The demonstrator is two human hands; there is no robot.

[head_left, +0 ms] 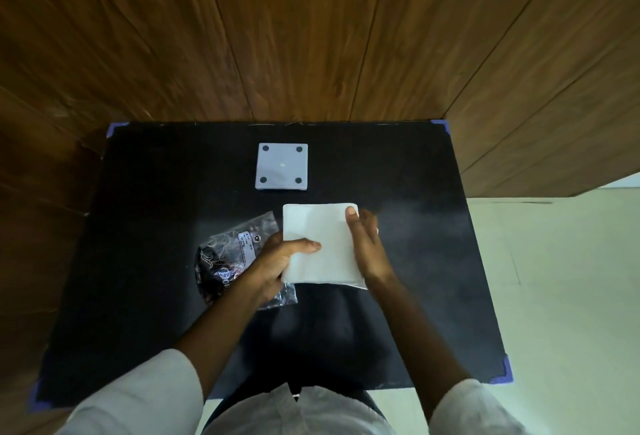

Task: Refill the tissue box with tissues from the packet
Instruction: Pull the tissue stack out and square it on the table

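A white stack of tissues is held above the middle of the black table. My left hand grips its near left edge, thumb on top. On the right edge sits my right hand, thumb at the far corner. The clear, crumpled tissue packet with dark print lies on the table just left of the stack, partly under my left hand. The grey square tissue box lies farther back, its underside up with small black round feet at the corners.
A wooden panel wall rises right behind the table's far edge and along the left. Blue tape marks the table corners. Pale floor tiles lie to the right.
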